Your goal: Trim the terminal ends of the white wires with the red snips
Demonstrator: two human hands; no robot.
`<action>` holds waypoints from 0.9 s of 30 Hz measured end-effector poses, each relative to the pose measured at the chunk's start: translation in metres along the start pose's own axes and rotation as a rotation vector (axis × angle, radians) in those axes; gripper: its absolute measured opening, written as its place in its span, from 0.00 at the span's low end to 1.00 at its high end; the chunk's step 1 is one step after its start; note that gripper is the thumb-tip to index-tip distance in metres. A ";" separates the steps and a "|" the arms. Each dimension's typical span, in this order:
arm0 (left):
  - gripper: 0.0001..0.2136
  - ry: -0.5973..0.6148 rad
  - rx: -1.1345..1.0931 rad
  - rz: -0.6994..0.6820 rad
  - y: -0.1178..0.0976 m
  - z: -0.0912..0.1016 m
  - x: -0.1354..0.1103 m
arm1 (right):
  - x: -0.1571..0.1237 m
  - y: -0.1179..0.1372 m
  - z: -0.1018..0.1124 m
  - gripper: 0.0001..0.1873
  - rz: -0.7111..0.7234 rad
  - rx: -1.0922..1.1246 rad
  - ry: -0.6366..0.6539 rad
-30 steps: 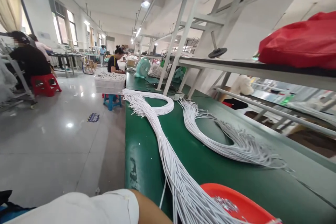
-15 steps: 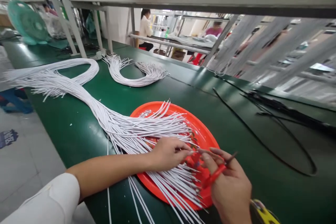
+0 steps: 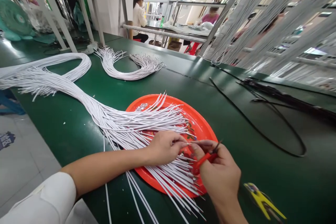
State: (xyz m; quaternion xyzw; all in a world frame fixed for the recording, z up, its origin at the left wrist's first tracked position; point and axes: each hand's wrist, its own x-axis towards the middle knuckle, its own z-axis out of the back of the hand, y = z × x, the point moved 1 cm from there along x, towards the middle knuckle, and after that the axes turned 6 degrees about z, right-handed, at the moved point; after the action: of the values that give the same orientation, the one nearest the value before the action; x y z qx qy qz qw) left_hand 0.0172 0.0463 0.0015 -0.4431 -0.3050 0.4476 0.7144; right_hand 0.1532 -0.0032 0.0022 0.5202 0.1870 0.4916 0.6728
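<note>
My left hand [image 3: 165, 147] is closed, its thumb and forefinger pinching the end of a white cable over the tray. My right hand [image 3: 219, 171] is wrapped round a pair of red-handled pliers [image 3: 207, 158], the dark jaws pointing up and right. Its thumb and forefinger meet my left fingertips at the cable end, whose tip is hidden. Beneath both hands lies a thick bundle of white cables [image 3: 123, 124], the ends fanned across a round red tray [image 3: 207, 126]. Small shiny metal pieces [image 3: 141, 107] sit near the tray's far left rim.
Yellow-handled pliers [image 3: 264, 201] lie on the green table [image 3: 183, 80] right of my right hand. Black cables [image 3: 278, 92] stretch along the right. A second white cable bundle [image 3: 131, 71] curves farther back. Metal shelf posts [image 3: 52, 17] and a green fan [image 3: 13, 17] stand at left.
My right hand has come in from the right to meet my left fingertips. The view has shifted, so the yellow-handled pliers show more fully.
</note>
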 end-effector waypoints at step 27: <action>0.09 -0.015 -0.124 0.034 -0.004 0.001 -0.002 | -0.003 0.008 -0.007 0.12 -0.032 0.221 -0.080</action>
State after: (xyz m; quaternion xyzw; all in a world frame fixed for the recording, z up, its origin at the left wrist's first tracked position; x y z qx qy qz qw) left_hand 0.0167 0.0444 0.0053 -0.4880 -0.3299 0.4434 0.6755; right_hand 0.1422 -0.0026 0.0057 0.6075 0.2212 0.4360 0.6261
